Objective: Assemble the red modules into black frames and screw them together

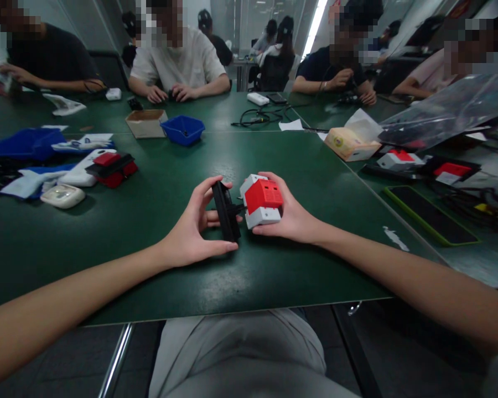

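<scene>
My left hand [191,229] grips a flat black plastic piece [224,213] by its two ends, thumb at the near end and fingers at the far end. Facing it, my right hand [296,215] is closed around a boxy red-and-white module [264,194] that resembles a surge protector. A short dark part [237,209] juts from the black piece toward the module; whether the two touch, I cannot tell. Both things are held just over the green table [216,287], near its front edge.
On the left lie a similar red-and-black part [112,167], a white oval device [62,195] and a blue bin [29,142]. Farther back are a cardboard box [146,124] and another blue bin [183,130]. A tissue box [351,145], cables and a green-edged black panel [429,215] sit right. Several people sit opposite.
</scene>
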The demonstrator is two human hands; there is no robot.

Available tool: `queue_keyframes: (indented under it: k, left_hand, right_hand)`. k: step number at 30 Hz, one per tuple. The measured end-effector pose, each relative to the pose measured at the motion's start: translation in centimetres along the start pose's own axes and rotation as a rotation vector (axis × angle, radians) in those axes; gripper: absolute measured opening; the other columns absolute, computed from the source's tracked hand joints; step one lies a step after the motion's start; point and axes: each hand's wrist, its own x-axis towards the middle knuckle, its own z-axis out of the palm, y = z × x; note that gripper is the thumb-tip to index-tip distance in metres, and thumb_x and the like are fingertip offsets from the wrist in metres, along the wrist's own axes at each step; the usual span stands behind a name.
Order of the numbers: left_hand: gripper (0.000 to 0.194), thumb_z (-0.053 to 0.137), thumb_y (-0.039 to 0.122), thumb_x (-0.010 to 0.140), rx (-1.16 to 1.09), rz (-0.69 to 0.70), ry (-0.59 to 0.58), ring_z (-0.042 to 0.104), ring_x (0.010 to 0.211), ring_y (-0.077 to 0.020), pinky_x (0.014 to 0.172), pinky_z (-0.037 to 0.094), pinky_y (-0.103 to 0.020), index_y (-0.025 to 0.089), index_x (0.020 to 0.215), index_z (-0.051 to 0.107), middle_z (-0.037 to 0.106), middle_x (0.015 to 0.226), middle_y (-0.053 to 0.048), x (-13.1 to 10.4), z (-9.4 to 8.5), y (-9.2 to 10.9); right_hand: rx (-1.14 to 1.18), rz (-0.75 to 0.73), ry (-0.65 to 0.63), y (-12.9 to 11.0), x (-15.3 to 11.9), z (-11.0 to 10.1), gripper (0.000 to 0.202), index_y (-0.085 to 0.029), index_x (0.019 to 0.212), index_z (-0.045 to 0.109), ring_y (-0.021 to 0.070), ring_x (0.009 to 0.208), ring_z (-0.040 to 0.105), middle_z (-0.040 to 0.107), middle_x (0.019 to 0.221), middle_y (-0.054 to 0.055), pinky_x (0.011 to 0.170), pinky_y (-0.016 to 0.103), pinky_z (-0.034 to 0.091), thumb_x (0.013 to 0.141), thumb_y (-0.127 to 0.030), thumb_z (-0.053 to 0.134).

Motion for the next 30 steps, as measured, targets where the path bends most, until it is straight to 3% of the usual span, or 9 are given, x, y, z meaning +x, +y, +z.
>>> queue_keyframes:
  k: [3, 6, 10, 15, 20, 24, 30]
  left_hand:
    - [0.11, 0.093, 0.023, 0.071, -0.031, 0.003, 0.009, 0.074, 0.108, -0.029, 0.093, 0.064, -0.046, 0.05, 0.154, 0.026, 0.028, 0.167, -0.012, -0.03, -0.11, -0.11]
    - [0.107, 0.092, 0.027, 0.073, -0.077, -0.016, 0.019, 0.073, 0.11, -0.0292, 0.091, 0.064, -0.043, 0.047, 0.156, 0.027, 0.026, 0.168, -0.013, -0.01, -0.15, -0.01]
    - [0.095, 0.09, 0.036, 0.075, -0.144, -0.041, 0.025, 0.074, 0.107, -0.0286, 0.087, 0.063, -0.038, 0.039, 0.154, 0.037, 0.028, 0.167, -0.015, 0.09, -0.18, 0.24]
    - [0.097, 0.087, 0.053, 0.074, -0.166, -0.041, 0.024, 0.074, 0.101, -0.0281, 0.085, 0.063, -0.039, 0.034, 0.155, 0.038, 0.038, 0.162, -0.017, 0.23, -0.6, 0.1]
    - [0.099, 0.083, 0.06, 0.076, -0.095, -0.024, 0.014, 0.074, 0.103, -0.029, 0.086, 0.063, -0.042, 0.035, 0.158, 0.034, 0.041, 0.161, -0.016, 0.19, -0.86, -0.02]
    - [0.105, 0.087, 0.057, 0.073, -0.052, 0.006, -0.001, 0.071, 0.112, -0.0326, 0.091, 0.063, -0.045, 0.034, 0.158, 0.031, 0.037, 0.163, -0.018, 0.01, -0.77, -0.24]
    - [0.11, 0.094, 0.046, 0.065, 0.03, 0.089, -0.001, 0.059, 0.131, -0.0383, 0.099, 0.061, -0.049, 0.032, 0.157, 0.034, 0.04, 0.159, -0.018, -0.2, -0.48, -0.47]
  right_hand:
    - [0.195, 0.096, -0.021, 0.07, 0.26, -0.2, 0.108, -0.026, 0.145, 0.037, 0.0306, 0.116, 0.065, 0.065, 0.129, 0.011, 0.105, 0.052, 0.05, 0.057, -0.044, 0.097]
    - [0.407, 0.197, -0.049, -0.06, 0.41, -0.07, 0.086, -0.023, 0.128, 0.055, 0.0255, 0.101, 0.068, 0.07, 0.112, 0.007, 0.098, 0.046, 0.054, 0.056, -0.042, 0.097]
    - [0.522, 0.205, -0.027, -0.51, 0.37, 0.07, 0.071, -0.025, 0.12, 0.06, 0.0207, 0.097, 0.067, 0.071, 0.11, 0.003, 0.093, 0.037, 0.054, 0.059, -0.036, 0.095]
    - [0.404, 0.163, -0.075, -0.35, 0.35, -0.34, 0.102, -0.03, 0.147, 0.045, 0.029, 0.114, 0.066, 0.065, 0.134, 0.01, 0.103, 0.048, 0.052, 0.059, -0.047, 0.093]
    - [0.168, 0.03, -0.119, 0.1, 0.4, -0.48, 0.121, -0.033, 0.162, 0.02, 0.0353, 0.135, 0.056, 0.046, 0.158, 0.012, 0.111, 0.055, 0.048, 0.066, -0.061, 0.087]
    - [-0.034, -0.112, -0.047, 0.3, 0.13, -0.41, 0.123, -0.031, 0.162, 0.015, 0.0348, 0.145, 0.046, 0.038, 0.162, 0.014, 0.117, 0.055, 0.044, 0.068, -0.06, 0.087]
    - [-0.246, -0.334, 0.043, 0.16, -0.49, 0.17, 0.108, -0.031, 0.153, 0.021, 0.0349, 0.148, 0.042, 0.039, 0.155, 0.015, 0.123, 0.055, 0.037, 0.069, -0.046, 0.088]
